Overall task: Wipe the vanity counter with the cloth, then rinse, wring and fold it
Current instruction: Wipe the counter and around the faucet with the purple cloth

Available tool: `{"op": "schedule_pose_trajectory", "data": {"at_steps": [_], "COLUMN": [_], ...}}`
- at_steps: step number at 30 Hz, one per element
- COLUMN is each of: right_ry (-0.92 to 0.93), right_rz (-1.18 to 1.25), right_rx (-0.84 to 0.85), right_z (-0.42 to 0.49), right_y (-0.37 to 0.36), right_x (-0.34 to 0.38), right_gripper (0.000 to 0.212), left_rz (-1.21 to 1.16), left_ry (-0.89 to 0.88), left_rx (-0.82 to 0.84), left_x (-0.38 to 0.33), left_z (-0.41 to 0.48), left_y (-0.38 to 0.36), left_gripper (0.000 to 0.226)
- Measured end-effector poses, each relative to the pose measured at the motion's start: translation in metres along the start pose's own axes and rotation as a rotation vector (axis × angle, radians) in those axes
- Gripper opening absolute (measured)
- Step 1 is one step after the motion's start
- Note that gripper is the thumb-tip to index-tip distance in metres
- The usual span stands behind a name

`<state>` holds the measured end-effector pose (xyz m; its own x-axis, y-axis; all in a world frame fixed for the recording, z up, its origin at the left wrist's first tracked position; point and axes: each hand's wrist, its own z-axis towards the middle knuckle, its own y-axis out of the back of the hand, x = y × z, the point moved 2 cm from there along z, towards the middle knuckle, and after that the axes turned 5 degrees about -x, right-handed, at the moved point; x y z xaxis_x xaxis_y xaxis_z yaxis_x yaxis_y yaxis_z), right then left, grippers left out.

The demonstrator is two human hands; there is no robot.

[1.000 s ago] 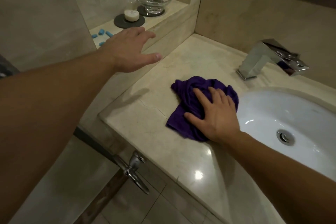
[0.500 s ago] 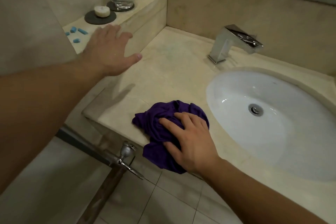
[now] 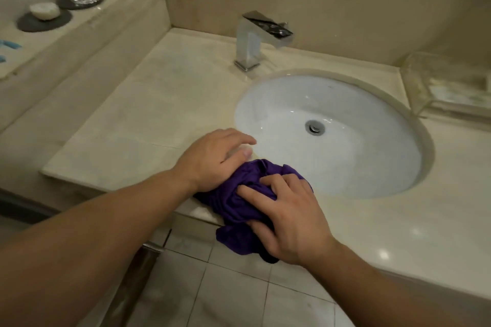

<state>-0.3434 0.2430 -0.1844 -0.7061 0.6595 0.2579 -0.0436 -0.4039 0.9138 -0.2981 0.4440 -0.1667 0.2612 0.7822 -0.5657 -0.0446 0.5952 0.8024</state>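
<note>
My left hand (image 3: 212, 159) had landed slack on the crumpled purple cloth (image 3: 233, 206) my right hand (image 3: 292, 223) clutched at the beige counter's (image 3: 159, 103) front edge; overhang needed gathering.

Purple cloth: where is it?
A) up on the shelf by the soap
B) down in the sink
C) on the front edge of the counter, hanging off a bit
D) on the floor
C: the purple cloth is bunched on the counter edge, part drooping past it, gripped by the right hand.
</note>
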Motion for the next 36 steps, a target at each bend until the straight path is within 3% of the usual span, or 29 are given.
{"op": "schedule_pose_trajectory", "data": {"at_steps": [5,20,24,29,33,36], "right_ry": [-0.064,-0.226,-0.314,-0.362,-0.410,-0.440], "right_rz": [-0.011,-0.026,0.000,-0.093,-0.088,-0.050], "right_rx": [0.026,0.047,0.035,0.154,0.165,0.145], "right_z": [-0.039,-0.152,-0.169,-0.162,-0.147,-0.118], "right_y": [0.026,0.106,0.121,0.141,0.155,0.176], "right_x": [-0.039,-0.180,-0.202,-0.230,-0.241,-0.247], "right_gripper": [0.045,0.043,0.047,0.053,0.053,0.054], "left_rz": [-0.064,0.015,-0.036,-0.042,-0.083,-0.137], "left_ry": [-0.152,-0.172,-0.155,-0.080,-0.011,0.016], "left_rx": [0.154,0.153,0.253,0.366,0.354,0.247], "left_x": [-0.063,-0.209,-0.233,-0.242,-0.250,-0.252], "left_z": [-0.011,0.051,0.064,0.079,0.099,0.125], "left_y": [-0.052,-0.180,-0.190,-0.191,-0.191,-0.171], "left_gripper": [0.050,0.057,0.060,0.079,0.079,0.075]}}
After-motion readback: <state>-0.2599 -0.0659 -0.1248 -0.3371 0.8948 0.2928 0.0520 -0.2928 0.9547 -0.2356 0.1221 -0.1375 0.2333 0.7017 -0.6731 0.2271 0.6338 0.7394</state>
